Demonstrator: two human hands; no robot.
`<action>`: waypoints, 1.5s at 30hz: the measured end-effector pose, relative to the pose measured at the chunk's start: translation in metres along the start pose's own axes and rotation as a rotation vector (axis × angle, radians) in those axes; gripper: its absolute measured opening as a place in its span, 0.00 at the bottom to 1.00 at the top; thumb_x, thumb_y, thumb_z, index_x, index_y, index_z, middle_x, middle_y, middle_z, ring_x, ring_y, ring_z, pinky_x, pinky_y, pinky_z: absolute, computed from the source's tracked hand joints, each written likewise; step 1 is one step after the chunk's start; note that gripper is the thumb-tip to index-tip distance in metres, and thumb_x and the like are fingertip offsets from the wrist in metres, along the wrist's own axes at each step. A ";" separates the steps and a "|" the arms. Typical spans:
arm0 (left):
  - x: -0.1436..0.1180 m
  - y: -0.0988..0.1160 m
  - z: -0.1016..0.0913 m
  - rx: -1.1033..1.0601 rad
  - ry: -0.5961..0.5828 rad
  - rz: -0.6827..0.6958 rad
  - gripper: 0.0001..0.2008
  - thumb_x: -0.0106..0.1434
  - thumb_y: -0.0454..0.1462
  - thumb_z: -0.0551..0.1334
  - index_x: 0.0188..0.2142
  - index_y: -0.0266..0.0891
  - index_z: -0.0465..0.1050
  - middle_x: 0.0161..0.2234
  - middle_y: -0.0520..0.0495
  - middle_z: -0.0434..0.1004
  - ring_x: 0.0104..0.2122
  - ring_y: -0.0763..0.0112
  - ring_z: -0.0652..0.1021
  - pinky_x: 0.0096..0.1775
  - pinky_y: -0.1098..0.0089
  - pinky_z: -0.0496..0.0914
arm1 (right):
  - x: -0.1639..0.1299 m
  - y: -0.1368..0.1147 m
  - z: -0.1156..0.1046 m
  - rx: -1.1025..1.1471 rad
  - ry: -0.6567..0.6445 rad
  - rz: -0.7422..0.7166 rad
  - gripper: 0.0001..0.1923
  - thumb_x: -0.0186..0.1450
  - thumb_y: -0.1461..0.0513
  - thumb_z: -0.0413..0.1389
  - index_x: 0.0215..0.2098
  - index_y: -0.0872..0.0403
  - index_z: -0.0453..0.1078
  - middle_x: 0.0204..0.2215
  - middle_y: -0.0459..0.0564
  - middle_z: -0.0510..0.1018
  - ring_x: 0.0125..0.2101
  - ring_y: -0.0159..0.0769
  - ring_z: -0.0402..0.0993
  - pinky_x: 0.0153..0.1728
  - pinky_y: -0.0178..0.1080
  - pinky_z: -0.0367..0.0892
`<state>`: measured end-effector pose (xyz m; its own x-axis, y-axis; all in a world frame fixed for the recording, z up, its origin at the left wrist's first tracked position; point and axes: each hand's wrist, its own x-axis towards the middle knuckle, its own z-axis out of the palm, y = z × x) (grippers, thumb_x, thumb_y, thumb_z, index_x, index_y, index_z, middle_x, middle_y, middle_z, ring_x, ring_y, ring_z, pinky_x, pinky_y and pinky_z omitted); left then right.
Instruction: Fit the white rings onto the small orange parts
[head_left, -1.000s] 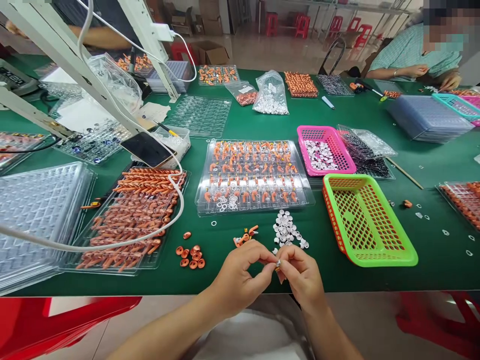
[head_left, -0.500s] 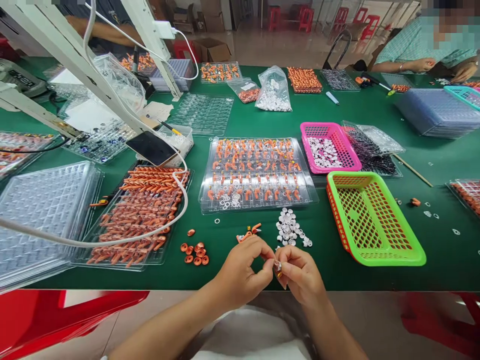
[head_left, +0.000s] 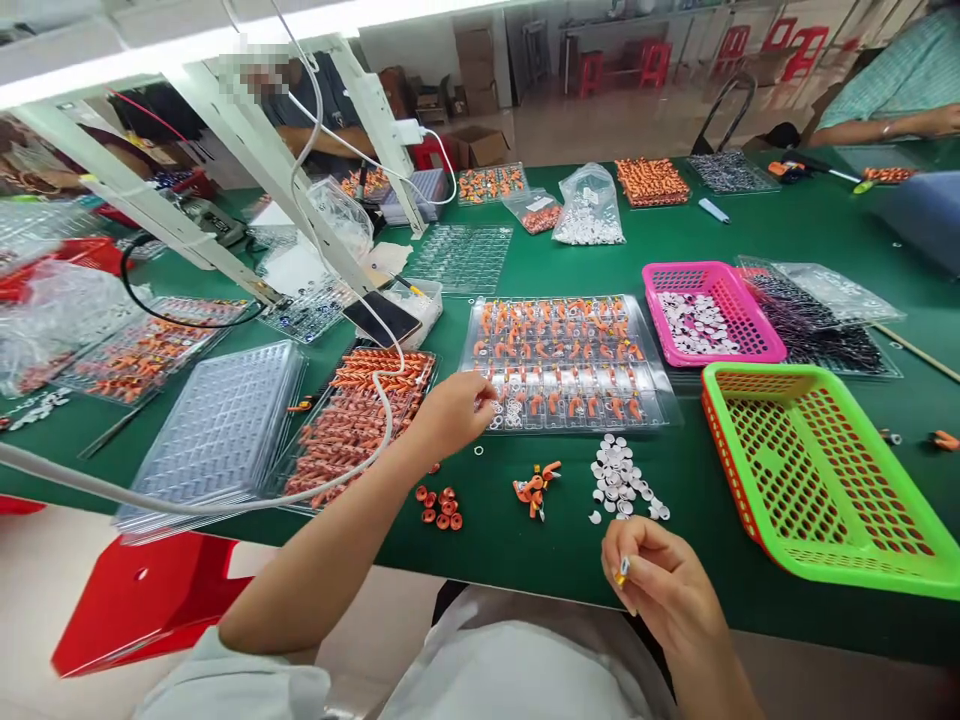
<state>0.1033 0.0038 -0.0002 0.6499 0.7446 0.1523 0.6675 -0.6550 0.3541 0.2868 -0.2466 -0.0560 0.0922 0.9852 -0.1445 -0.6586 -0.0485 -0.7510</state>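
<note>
Hands apart over a green worktop, a worker's left hand, fingers curled, reaches to the near left corner of a clear, flat plastic tray lined with rows of curved orange pieces, just beside a loose cluster of thin white rings; whether its fingertips grip one cannot be told. Above the worktop's front edge, the right hand pinches a tiny silvery part with a yellow end between thumb and fingers. Short of the tray's near edge lie a heap of round white discs and a small huddle of jointed orange parts, with shiny copper-coloured cups farther left. Pieces this small seem to call for a light fingertip pinch, one ring eased free of its neighbours without jostling the orange rows, while a steady right-hand grip leaves the silvery face uncovered
</note>
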 end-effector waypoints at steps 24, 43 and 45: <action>-0.058 0.104 0.059 -0.275 -0.372 0.268 0.06 0.65 0.34 0.60 0.40 0.38 0.74 0.38 0.44 0.78 0.41 0.61 0.75 0.50 0.56 0.68 | -0.024 -0.011 -0.026 -0.247 -0.053 0.007 0.11 0.63 0.57 0.60 0.28 0.54 0.67 0.27 0.48 0.71 0.22 0.30 0.66 0.21 0.33 0.63; -0.062 0.115 0.066 -0.031 -0.490 0.534 0.09 0.65 0.27 0.53 0.37 0.37 0.72 0.34 0.43 0.75 0.35 0.62 0.73 0.34 0.66 0.67 | -0.022 -0.011 -0.026 -0.243 -0.051 0.000 0.10 0.63 0.58 0.60 0.28 0.54 0.67 0.27 0.47 0.70 0.22 0.30 0.66 0.21 0.33 0.64; -0.063 0.117 0.065 0.003 -0.506 0.550 0.09 0.64 0.27 0.54 0.36 0.36 0.71 0.33 0.43 0.75 0.33 0.62 0.72 0.34 0.66 0.67 | -0.022 -0.011 -0.025 -0.250 -0.045 0.004 0.10 0.63 0.58 0.60 0.27 0.54 0.67 0.27 0.47 0.70 0.22 0.30 0.66 0.20 0.34 0.64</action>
<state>0.1640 -0.1276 -0.0286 0.9777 0.1596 -0.1364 0.1981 -0.9168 0.3469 0.3113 -0.2723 -0.0606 0.0532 0.9909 -0.1235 -0.4530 -0.0863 -0.8873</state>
